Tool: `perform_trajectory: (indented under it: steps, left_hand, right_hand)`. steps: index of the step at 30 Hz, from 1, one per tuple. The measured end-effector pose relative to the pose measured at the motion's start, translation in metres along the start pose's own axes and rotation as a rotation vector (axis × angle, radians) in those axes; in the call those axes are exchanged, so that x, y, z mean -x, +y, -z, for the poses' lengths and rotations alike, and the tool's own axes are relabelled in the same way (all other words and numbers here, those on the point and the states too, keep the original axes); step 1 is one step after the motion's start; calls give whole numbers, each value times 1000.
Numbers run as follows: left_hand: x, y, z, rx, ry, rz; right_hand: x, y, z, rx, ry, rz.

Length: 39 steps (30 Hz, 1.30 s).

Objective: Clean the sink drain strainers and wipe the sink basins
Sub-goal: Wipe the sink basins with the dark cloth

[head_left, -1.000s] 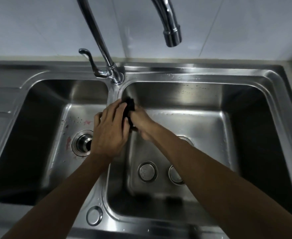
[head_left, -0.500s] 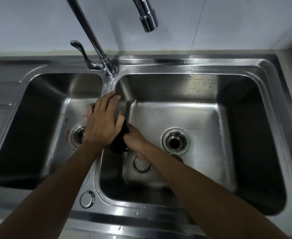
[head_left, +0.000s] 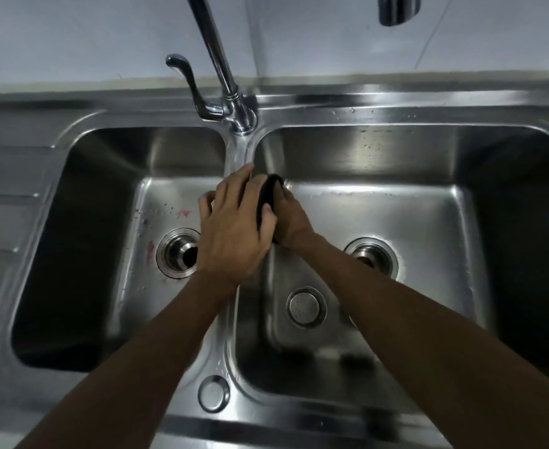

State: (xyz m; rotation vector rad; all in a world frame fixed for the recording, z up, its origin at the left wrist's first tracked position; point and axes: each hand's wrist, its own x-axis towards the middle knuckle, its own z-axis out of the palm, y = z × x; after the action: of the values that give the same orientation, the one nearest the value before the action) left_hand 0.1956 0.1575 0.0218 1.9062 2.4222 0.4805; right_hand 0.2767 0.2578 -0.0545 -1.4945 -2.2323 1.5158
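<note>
We judge we are wiping the right basin: right hand, grip closed on the cloth, at its left wall, left hand lying open on the divider; next, sweep toward the loose strainer.

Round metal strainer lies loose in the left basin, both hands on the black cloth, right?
No: head view shows the round metal strainer in the right steel basin, not the left. Left hand and right hand are on the black cloth.
</note>
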Motion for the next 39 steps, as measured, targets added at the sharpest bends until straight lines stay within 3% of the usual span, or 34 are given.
perform_trajectory:
  steps: [3,6,11,15,20,25,29,35,39]
  left_hand:
    - [-1,2,3,-14,-1,-6]
    - [-2,3,4,-42,3,-3]
    - [-2,2,3,-12,-7,-17]
    - [-1,0,2,45,-9,-8]
    - [5,-3,14,315,24,24]
    - [31,-31,49,522,118,34]
    - [76,-97,92,416,87,-23]
    - [130,-228,137,72,-8,111]
    - [149,-290,140,-91,-3,182]
  right_hand:
    - [11,-4,-7,-257,83,-61]
    - [30,-5,-15,-216,81,-52]
    - [60,-3,-24,-395,29,-106]
    - [93,-12,-18,-495,70,-14]
    - [136,-46,7,-444,162,222]
    - [162,-86,9,-163,121,389]
    - [190,-120,-19,7,-9,472]
    - [206,-150,-99,131,-313,517]
    - [203,-165,-151,199,-317,562]
